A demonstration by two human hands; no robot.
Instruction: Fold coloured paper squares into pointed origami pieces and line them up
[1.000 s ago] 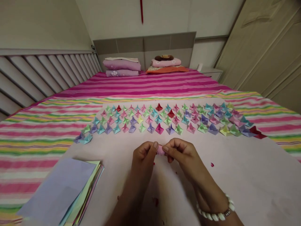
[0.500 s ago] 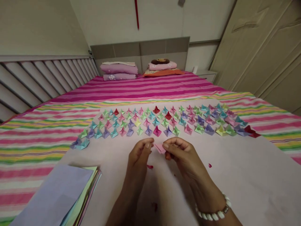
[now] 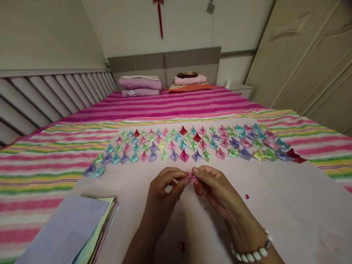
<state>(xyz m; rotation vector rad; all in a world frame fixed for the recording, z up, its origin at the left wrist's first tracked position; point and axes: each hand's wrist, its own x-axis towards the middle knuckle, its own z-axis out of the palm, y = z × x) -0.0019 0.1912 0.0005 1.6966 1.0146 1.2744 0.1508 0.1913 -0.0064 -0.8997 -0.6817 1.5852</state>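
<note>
Pinching a pink paper (image 3: 192,178), the left hand (image 3: 162,190) and right hand (image 3: 213,187) meet over the middle of the board (image 3: 275,209), thumbs and fingers nearly closed on opposite sides of it. The paper is small and creased, its shape partly hidden by fingertips. Across the board's far part stand rows of boats (image 3: 184,156), crisp-folded, angular and peaked, pastel with a few reds. Flat sheets (image 3: 66,227) lie stacked at the board's near left; smooth striped cloth (image 3: 22,187) surrounds the board's far side.
</note>
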